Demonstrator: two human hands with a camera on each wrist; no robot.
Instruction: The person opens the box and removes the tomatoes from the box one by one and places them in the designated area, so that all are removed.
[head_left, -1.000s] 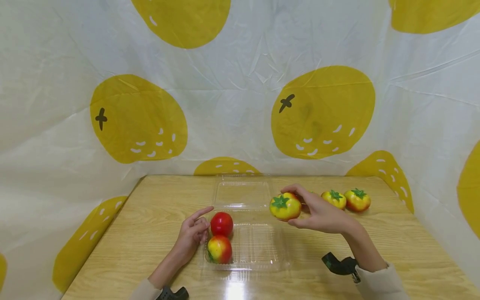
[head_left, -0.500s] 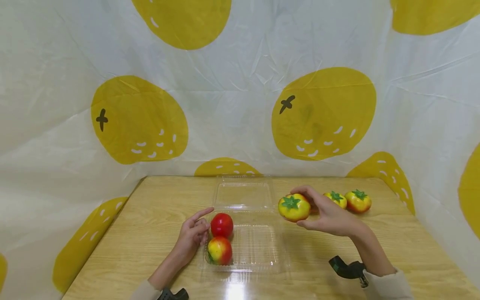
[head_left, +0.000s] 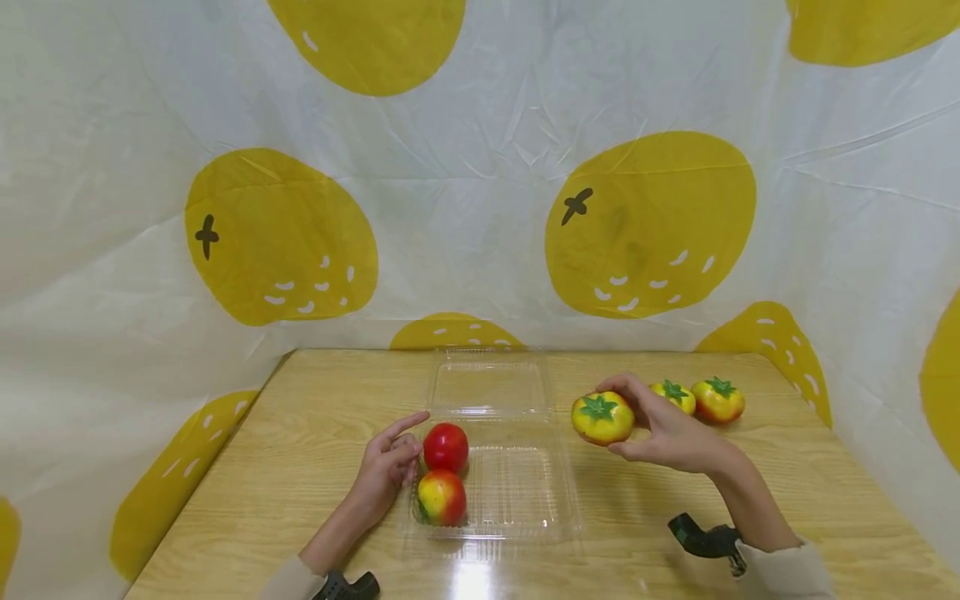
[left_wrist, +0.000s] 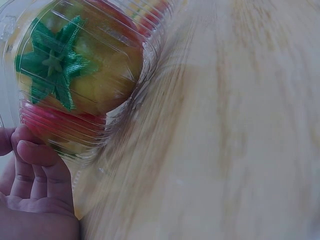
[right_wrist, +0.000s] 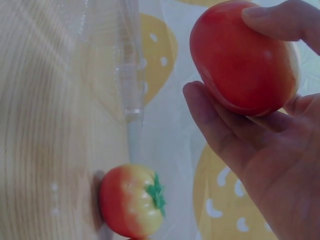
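My right hand (head_left: 671,429) holds a yellow-and-red toy tomato (head_left: 602,417) with a green star-shaped calyx, thumb on one side and fingers on the other. It is raised to the right of a clear plastic container (head_left: 517,525). In the right wrist view the red underside of the held tomato (right_wrist: 240,60) shows. Two toy tomatoes, a red one (head_left: 446,447) and a red-yellow one (head_left: 442,498), sit along the container's left side. My left hand (head_left: 381,473) is at that side, index finger extended; in the left wrist view its thumb and fingers (left_wrist: 37,152) pinch the container's edge.
The container's hinged lid (head_left: 491,387) lies open toward the back of the wooden table (head_left: 330,387). Two more toy tomatoes stand at the back right, one (head_left: 677,397) partly behind my right hand, the other (head_left: 717,402) beside it. A patterned curtain (head_left: 465,217) hangs behind the table.
My right hand has moved to the right with the toy tomato, away from the container. The left hand and the two tomatoes in the container stay in place.
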